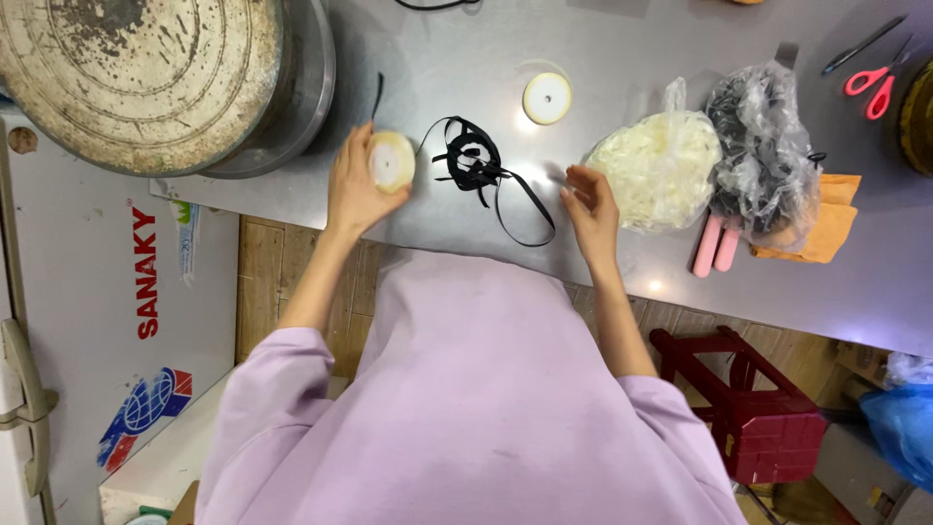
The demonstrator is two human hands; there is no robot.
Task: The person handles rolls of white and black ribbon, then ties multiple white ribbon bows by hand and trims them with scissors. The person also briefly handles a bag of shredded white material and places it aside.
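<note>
My left hand [356, 185] grips a cream-coloured ribbon spool [391, 161] just above the steel table [466, 58]. A tangle of narrow black ribbon [472, 163] lies between my hands, with a loop trailing toward the table's near edge. My right hand [590, 206] hovers at the right end of that ribbon, fingers bent together; whether it pinches a strand is unclear. A second cream spool [547, 98] lies flat farther back.
A clear bag of cream ribbon pieces [660, 166] and a bag of black pieces [764, 146] sit right of my right hand. Two pink sticks [714, 245], orange paper [826, 226], red scissors [874, 86], a large round metal pan [146, 68], a red stool [753, 413].
</note>
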